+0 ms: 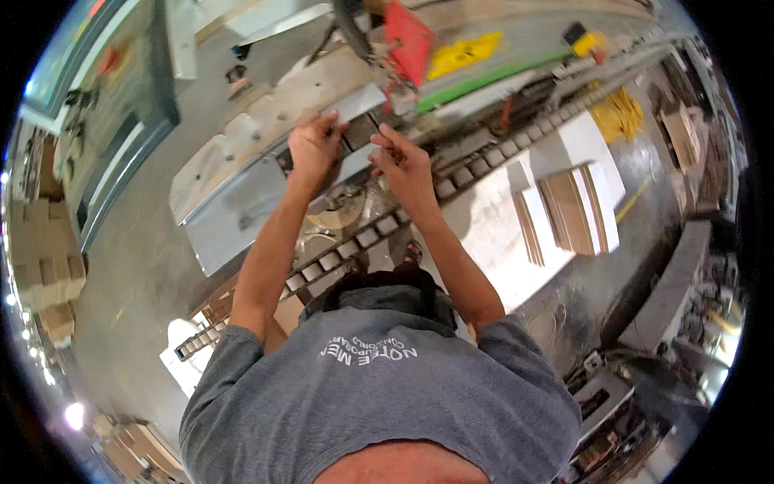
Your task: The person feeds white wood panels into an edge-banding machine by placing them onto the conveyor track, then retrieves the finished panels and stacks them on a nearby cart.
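Both bare hands reach over a flat machine bed (250,211) of grey metal with a pale, bolted plate (266,121) along its far side. My left hand (314,152) is above the bed, fingers bent and drawn together; whatever they may hold does not show. To its right is my right hand (403,169), its fingers half bent and spread apart, with nothing visible in them. Between and just beyond the hands lie flat dark brown pieces (360,133) along a metal strip (360,101). Their kind is unclear.
A roller conveyor (463,176) runs diagonally between me and the bed. Stacked cardboard pieces (568,211) lie on a white surface (500,242) at right. Beyond the bed stand a red plate (407,42), a yellow part (463,55) and a green bar (492,82). Cardboard boxes (40,254) sit far left.
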Tool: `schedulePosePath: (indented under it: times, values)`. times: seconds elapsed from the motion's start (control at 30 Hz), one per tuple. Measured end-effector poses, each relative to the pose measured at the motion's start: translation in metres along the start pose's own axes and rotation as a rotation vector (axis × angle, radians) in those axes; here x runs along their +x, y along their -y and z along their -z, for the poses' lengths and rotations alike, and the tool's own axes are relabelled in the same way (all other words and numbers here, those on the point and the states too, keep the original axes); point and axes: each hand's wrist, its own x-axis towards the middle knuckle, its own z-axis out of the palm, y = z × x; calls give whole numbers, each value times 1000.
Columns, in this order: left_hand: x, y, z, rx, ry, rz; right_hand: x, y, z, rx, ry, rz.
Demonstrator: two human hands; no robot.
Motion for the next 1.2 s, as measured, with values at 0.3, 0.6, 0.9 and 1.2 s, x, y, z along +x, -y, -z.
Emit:
schedulePosePath:
  times: [0.3,0.6,0.9,1.2]
  values:
    - [43,-33,-42,-121,24,-43,-86,26,203,-1166,-331,-83]
    - [-34,-59,38,-287,3,97,-112,-29,314,-1543,-273,52]
    - [-109,-109,89,-469,217,-3,-82,58,122,142,-147,-127]
    - [-110,8,125,-307,43,22,-46,-4,-79,421,138,-328]
